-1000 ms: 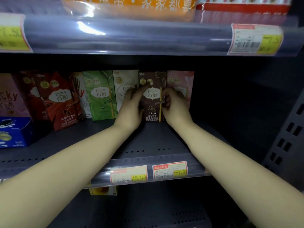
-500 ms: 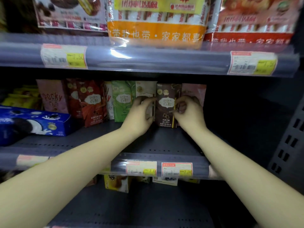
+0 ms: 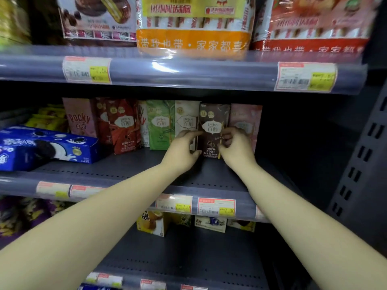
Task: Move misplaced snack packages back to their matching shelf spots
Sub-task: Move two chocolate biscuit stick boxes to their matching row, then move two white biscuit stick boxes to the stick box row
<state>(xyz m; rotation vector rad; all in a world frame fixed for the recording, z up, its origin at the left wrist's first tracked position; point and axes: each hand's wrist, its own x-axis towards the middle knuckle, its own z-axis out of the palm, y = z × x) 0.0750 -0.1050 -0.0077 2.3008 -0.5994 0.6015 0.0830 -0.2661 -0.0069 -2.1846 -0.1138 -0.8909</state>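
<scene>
A dark brown Pejoy box stands upright in a row at the back of the middle shelf. My left hand grips its left edge with thumb and fingers curled. My right hand pinches its right edge. A cream Pejoy box stands directly left of it, a pink one directly right. Further left stand a green box, red boxes and a pink Pocky box.
A blue Oreo box lies at the shelf's left front. The right part of the middle shelf is dark and bare beside a perforated upright. Large bags overhang the shelf above. Small boxes sit on the shelf below.
The view has pulled back and tilted up, showing the upper shelf. Both hands stay on the brown box's edges, sliding lower along them.
</scene>
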